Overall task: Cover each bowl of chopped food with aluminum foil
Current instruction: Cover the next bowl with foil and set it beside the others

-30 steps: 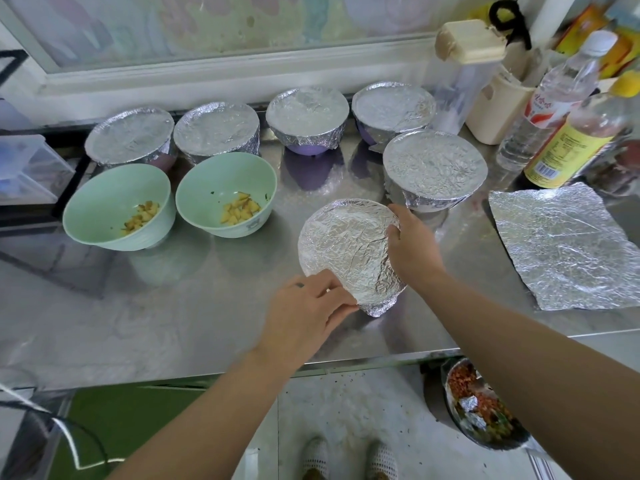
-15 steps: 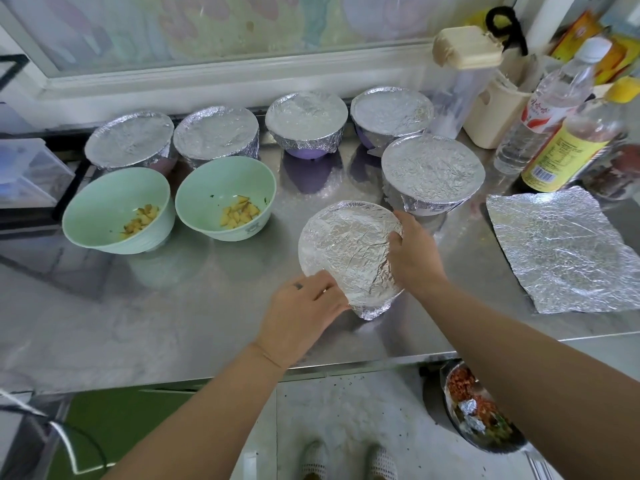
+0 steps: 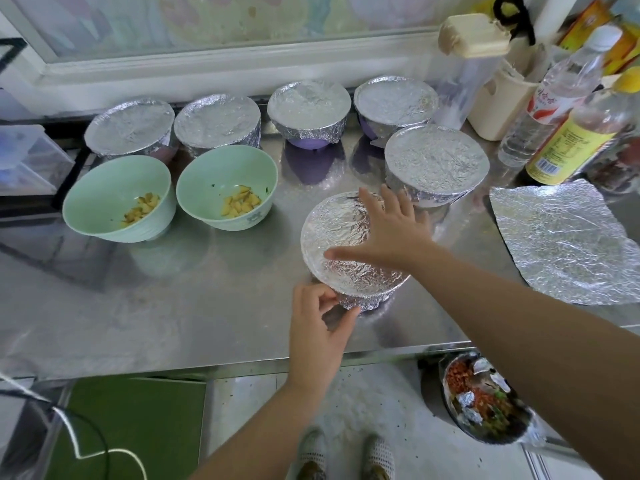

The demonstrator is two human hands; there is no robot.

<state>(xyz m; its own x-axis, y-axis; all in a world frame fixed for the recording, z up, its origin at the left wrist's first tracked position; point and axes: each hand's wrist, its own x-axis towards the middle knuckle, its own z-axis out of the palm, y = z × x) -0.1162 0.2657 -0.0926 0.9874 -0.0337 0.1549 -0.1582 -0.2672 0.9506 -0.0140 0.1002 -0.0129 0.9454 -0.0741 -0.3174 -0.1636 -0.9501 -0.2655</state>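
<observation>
Foil-covered bowl (image 3: 332,233) under spread right fingers (image 3: 373,210)

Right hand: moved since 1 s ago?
Yes. The right hand left the right rim of the front foil-covered bowl and now lies spread across its top. That is a shift left, away from the loose crinkled foil sheet.

The person's left hand (image 3: 318,327) and right hand (image 3: 391,233) are bare, and both forearms are uncovered as far back from the fingers (image 3: 369,206) as the view reaches. Far behind the fingers, down on the floor, the person wears a pair of pale shoes (image 3: 311,455) with an open, net-like weave. Each has a darker patch where the lower edge cuts it off.
</observation>
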